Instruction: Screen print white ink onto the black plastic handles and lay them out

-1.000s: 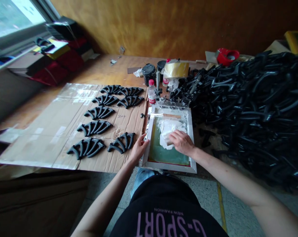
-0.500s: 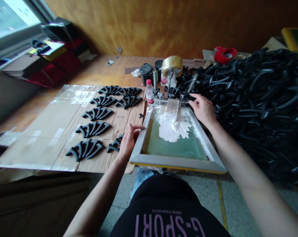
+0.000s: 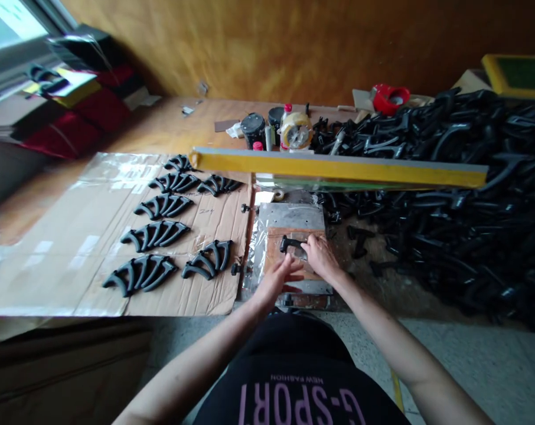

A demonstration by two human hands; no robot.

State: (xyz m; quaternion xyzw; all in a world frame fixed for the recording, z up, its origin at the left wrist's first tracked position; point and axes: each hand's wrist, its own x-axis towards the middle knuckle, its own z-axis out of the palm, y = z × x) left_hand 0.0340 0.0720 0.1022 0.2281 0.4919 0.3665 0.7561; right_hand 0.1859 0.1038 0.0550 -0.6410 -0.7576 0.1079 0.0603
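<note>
My right hand (image 3: 321, 257) has its fingers closed on the right end of a black curved plastic handle (image 3: 289, 242). The handle lies over the brown middle of a flat metal plate (image 3: 294, 216). Just in front of it is my left hand (image 3: 273, 284), fingers spread, with nothing in them; whether a fingertip touches the handle I cannot tell. Behind both hands, the screen-printing frame (image 3: 338, 166) stands tilted up, its yellow front edge toward me. Its mesh and the white ink are mostly hidden.
Fanned rows of black handles (image 3: 155, 235) lie on cardboard (image 3: 72, 236) at the left. A large heap of similar handles (image 3: 449, 206) fills the right side. Black jars (image 3: 253, 130) and a tape roll (image 3: 297, 131) stand behind the raised frame.
The frame has swung up from lying flat, uncovering the metal plate. Both hands have left its sides and come together over the plate, the right one now gripping a handle.
</note>
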